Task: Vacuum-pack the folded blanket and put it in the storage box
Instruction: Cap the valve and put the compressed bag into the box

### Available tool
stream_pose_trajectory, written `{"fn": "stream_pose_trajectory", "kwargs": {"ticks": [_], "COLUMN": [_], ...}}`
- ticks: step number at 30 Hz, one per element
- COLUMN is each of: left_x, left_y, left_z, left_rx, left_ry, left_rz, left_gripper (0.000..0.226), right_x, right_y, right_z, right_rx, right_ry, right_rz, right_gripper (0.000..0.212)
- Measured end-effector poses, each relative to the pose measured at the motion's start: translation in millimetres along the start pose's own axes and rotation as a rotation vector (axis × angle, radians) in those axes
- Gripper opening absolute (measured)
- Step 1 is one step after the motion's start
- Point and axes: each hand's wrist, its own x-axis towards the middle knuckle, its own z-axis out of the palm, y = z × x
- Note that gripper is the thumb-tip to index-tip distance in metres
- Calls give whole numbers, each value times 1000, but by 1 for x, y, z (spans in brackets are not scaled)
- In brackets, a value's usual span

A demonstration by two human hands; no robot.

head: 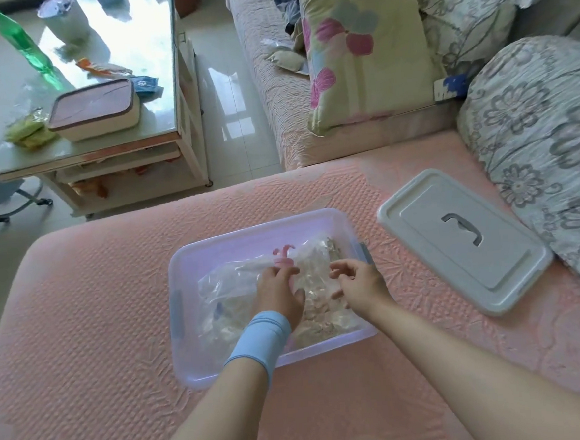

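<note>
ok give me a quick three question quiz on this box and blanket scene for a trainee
1. True or false: the lid is fitted on the storage box.
2. Where is the bagged blanket? A on the lid, B inside the storage box, C under the storage box.
3. Fill in: the blue wristband is on the ___ hand.

Key
1: false, it lies on the pink cover to the right of the box.
2: B.
3: left hand.
</note>
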Motion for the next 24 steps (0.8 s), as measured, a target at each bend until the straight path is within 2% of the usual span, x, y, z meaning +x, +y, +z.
{"fn": "stream_pose_trajectory", "kwargs": {"ticks": [4,8,11,16,20,24], "left_x": [17,39,53,75,91,105], "left_y": [68,140,182,219,228,229], "left_z": [6,37,74,146,193,222], "left_rx": [-78,-84,-31,238,390,473], "left_ry": [79,97,28,-220,-394,-437], "left_rz": [183,313,362,356,302,284], "left_gripper": [35,32,33,43,60,65], "right_x": [11,34,51,70,83,95], "right_y": [-6,11,46,110,156,192], "right_z": [-50,-115,-165,-218,-239,-257], "right_rx": [-68,-122,-335,-679,-875,-1020], "right_ry": [194,283,208,157,51,-90], "right_rz": [-136,-116,-15,69,167,257], "right_gripper": [33,28,22,37,55,83]}}
